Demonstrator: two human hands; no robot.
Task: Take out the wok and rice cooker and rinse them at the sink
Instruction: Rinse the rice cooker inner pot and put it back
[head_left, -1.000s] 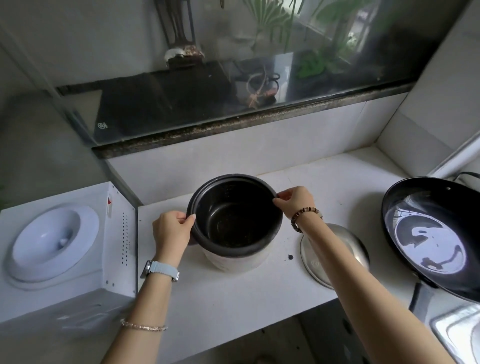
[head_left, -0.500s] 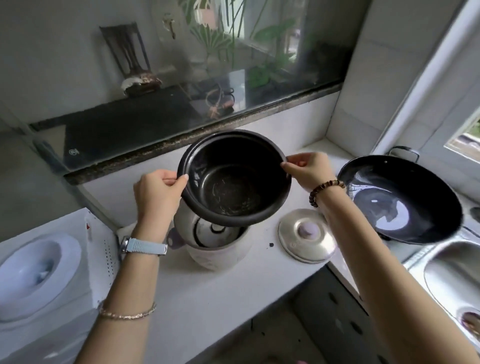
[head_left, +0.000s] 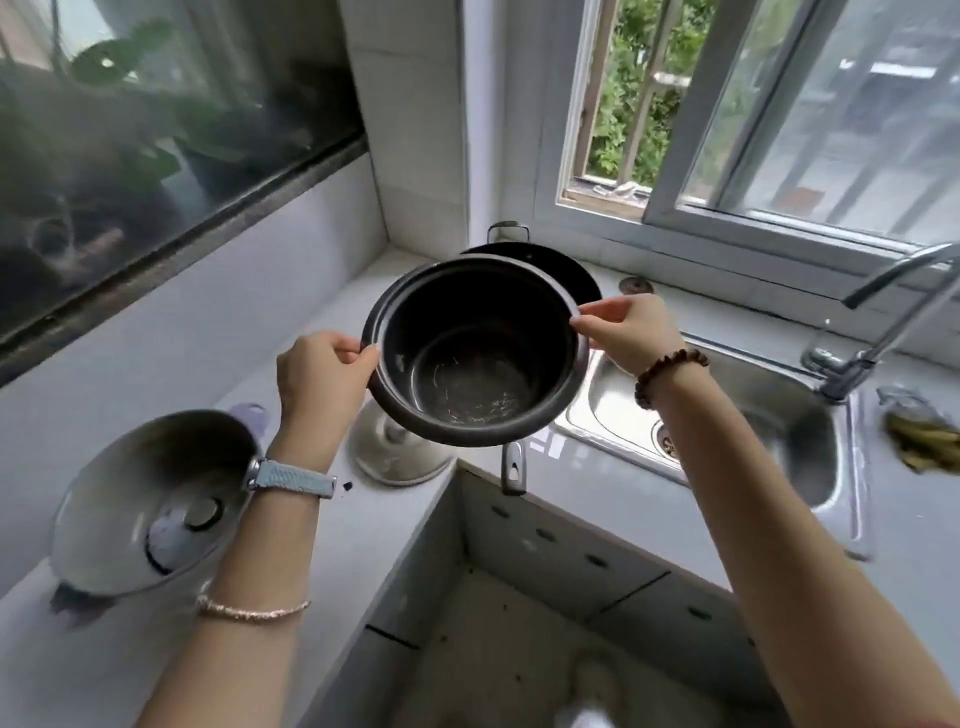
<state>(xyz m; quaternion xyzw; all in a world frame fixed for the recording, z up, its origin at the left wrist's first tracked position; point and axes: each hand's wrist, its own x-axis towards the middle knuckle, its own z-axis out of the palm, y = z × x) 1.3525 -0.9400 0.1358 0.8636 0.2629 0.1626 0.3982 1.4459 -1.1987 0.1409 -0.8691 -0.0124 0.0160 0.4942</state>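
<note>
The counter (head_left: 322, 519) is turning a corner, with the sink (head_left: 779, 431) set in its right run. The rice cooker body (head_left: 150, 499) is standing open at lower left. The wok (head_left: 571, 273) is sitting in the far corner, mostly hidden behind the black inner pot (head_left: 475, 358), which is hanging in the air just left of the sink, mouth tilted toward the camera. The lid (head_left: 395, 457) is lying beneath it. The left hand (head_left: 317, 374) and right hand (head_left: 631, 332) are pinching opposite sides of the pot's rim.

The inner pot (head_left: 475, 358) hangs between the hands, left hand (head_left: 322, 374) and right hand (head_left: 628, 332). The wok (head_left: 569, 271) is behind it and the lid (head_left: 389, 457) beneath it. The sink (head_left: 795, 436) lies under the right hand, and the cooker body (head_left: 145, 499) stands left of the left hand on the surface (head_left: 363, 525).
</note>
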